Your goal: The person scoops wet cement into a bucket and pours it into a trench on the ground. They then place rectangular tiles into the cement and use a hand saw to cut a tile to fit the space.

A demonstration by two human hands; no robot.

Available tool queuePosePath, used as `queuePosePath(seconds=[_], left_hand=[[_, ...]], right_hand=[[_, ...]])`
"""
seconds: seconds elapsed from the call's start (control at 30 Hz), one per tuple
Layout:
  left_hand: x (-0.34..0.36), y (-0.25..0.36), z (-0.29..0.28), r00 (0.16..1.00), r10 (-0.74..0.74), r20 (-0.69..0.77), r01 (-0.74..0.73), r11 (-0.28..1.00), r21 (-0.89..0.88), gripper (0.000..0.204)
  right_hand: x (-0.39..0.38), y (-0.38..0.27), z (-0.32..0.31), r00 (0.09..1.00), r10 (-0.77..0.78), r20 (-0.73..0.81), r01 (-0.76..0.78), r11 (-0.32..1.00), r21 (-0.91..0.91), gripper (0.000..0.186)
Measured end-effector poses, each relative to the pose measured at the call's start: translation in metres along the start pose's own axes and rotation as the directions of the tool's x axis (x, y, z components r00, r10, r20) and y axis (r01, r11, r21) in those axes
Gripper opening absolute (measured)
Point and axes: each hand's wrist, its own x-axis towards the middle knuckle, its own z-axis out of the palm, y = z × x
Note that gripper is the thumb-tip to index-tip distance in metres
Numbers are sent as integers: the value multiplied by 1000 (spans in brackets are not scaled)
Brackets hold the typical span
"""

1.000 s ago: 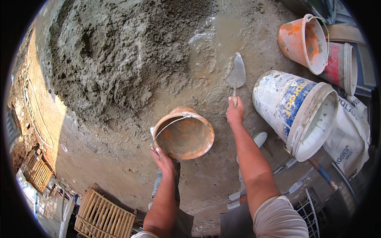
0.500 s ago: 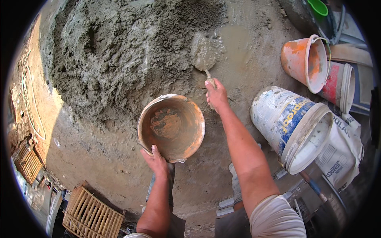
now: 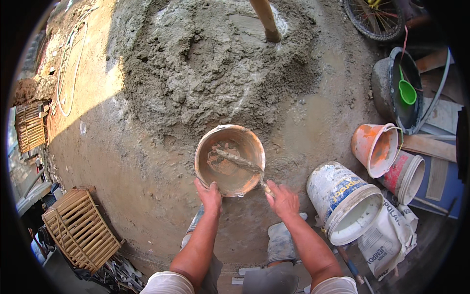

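An orange-brown bucket [image 3: 199, 159] with a pale rim faces up before me, its inside smeared with mud. My left hand [image 3: 210, 197] grips its near left side, thumb up by the rim. In my right hand [image 3: 284, 201] is the handle of a mud-coated trowel [image 3: 241, 160]. The trowel's blade slants across the bucket's mouth and seems edge-on; whether it touches the inside I cannot tell. Just beyond the bucket lies a broad heap of wet grey mortar [image 3: 181, 73].
A wooden pole [image 3: 267, 22] stands in the heap. To the right are a white-and-blue pail [image 3: 325, 188], an orange bucket [image 3: 364, 147], a red pail [image 3: 394, 169], a black tub [image 3: 382, 81] with a green scoop [image 3: 407, 92], and a cement bag [image 3: 384, 240]. Bamboo racks [image 3: 81, 228] sit left.
My right hand has brought the trowel from the heap's wet edge back to the bucket. The view has shifted, showing the pole and tub. My left hand still holds the bucket.
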Motion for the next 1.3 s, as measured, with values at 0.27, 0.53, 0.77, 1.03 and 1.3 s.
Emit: queuePosePath(seconds=[0.27,0.53,0.77,1.03,1.3], left_hand=[[-8,17,-43,979,-158,-131,136,977,-163,58],[42,29,-79,963,-135,-233,95,980,-174,55],[69,48,-101,927,-298,-227,162,865,-474,60],[83,53,-109,915,-299,-270,125,848,-515,65],[83,63,-100,901,-311,-302,150,877,-456,64]], right_hand=[[34,-69,-72,988,108,-109,-95,989,115,49],[226,-114,-77,980,133,-150,-129,991,32,45],[349,-189,-12,966,207,155,-258,827,499,38],[312,-199,1,939,143,313,-305,768,563,35],[329,-209,1,930,126,346,-334,687,646,34]])
